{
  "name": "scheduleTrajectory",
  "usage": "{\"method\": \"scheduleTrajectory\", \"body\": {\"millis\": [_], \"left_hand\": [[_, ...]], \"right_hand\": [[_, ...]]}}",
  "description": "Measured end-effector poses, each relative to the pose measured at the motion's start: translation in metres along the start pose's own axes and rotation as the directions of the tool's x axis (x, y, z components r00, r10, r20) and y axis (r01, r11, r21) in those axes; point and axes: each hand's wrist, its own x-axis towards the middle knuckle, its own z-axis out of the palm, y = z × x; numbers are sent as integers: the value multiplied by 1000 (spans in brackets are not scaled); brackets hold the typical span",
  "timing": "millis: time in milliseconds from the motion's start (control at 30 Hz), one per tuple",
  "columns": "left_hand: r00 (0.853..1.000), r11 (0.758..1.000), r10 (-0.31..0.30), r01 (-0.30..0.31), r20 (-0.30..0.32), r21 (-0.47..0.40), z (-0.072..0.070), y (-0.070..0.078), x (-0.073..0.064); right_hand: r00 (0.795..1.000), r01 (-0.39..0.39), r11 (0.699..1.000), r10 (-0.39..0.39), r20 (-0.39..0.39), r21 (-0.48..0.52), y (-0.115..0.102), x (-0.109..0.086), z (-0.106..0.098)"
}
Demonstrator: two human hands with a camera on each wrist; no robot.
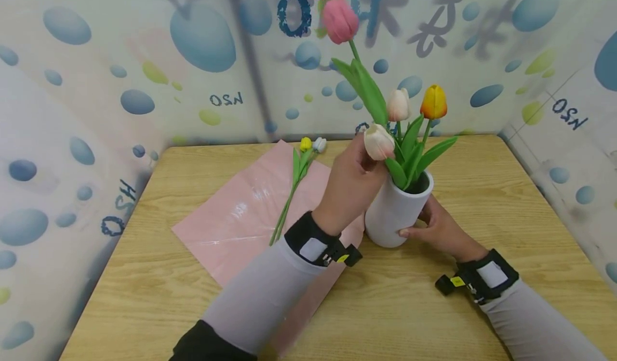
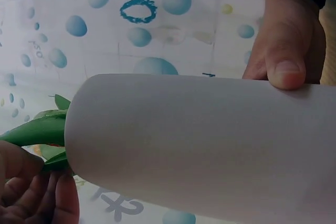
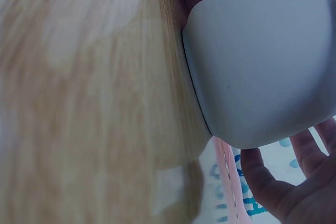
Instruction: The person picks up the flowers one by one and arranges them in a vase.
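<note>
A white vase (image 1: 396, 211) on the wooden table holds several tulips: a tall pink tulip (image 1: 340, 19), two pale pink-white ones and an orange-yellow tulip (image 1: 434, 102). My left hand (image 1: 355, 181) is at the vase's mouth, just under the lower pale tulip (image 1: 378, 142). In the left wrist view its thumb and fingers pinch a green tulip part (image 2: 56, 161) beside the rim. My right hand (image 1: 445, 230) grips the vase low on its right side, thumb (image 2: 287, 72) on the wall and the other fingers mostly hidden behind. The vase's lower part (image 3: 257, 66) fills much of the right wrist view.
Left of the vase, a sheet of pink wrapping paper (image 1: 231, 216) is spread on the wooden table (image 1: 482, 205). On it lie two slim tulips, one with a yellow bloom (image 1: 306, 144) and one with a whitish-blue bloom (image 1: 320, 145). A patterned wall covering stands behind and at both sides.
</note>
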Motion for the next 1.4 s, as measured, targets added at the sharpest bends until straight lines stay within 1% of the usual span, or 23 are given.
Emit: {"method": "scheduleTrajectory", "body": {"millis": [67, 133, 233, 400, 467, 533, 700, 800, 933, 1033, 1133, 1200, 1400], "left_hand": [[1000, 997, 16, -18, 16, 71, 0, 0, -2], [999, 989, 35, -40, 33, 143, 0, 0, -3], [997, 974, 48, -60, 60, 218, 0, 0, -5], [996, 963, 40, -60, 80, 262, 1, 1, -7], [995, 957, 43, -67, 90, 282, 1, 1, -7], [993, 946, 55, -84, 103, 314, 1, 2, -7], [988, 900, 74, -124, 134, 418, 1, 1, -5], [985, 863, 85, -148, 149, 484, 1, 1, -5], [980, 805, 97, -179, 172, 566, 1, 0, -4], [981, 776, 84, -174, 174, 606, 0, 2, -4], [985, 766, 59, -149, 163, 626, -1, 2, -4], [987, 767, 49, -136, 153, 627, -1, 2, -4], [988, 761, 63, -138, 139, 634, -1, 1, -4]], "right_hand": [[1000, -2, 1000, 2, 2, 2, 0, 0, 0], [1000, -6, 1000, 6, 2, 2, 1, 0, 1], [1000, -8, 1000, 8, 2, 5, 1, -1, 1], [1000, -7, 1000, 7, 7, 7, 0, -1, 1], [1000, -8, 1000, 8, 8, 8, 0, -1, 1], [1000, -8, 1000, 8, 9, 7, 1, -1, 1], [1000, 4, 1000, -4, 12, 15, 2, -1, 0], [1000, 18, 999, -18, 14, 30, 2, -1, 0], [1000, 27, 999, -27, 11, 35, 2, -1, 0], [999, 31, 999, -31, 10, 29, 2, -1, -1], [999, 32, 999, -33, 6, 21, 2, -1, -1], [1000, 27, 1000, -27, 6, 12, 1, 0, -1], [1000, 13, 1000, -13, 10, 8, -1, 0, -2]]}}
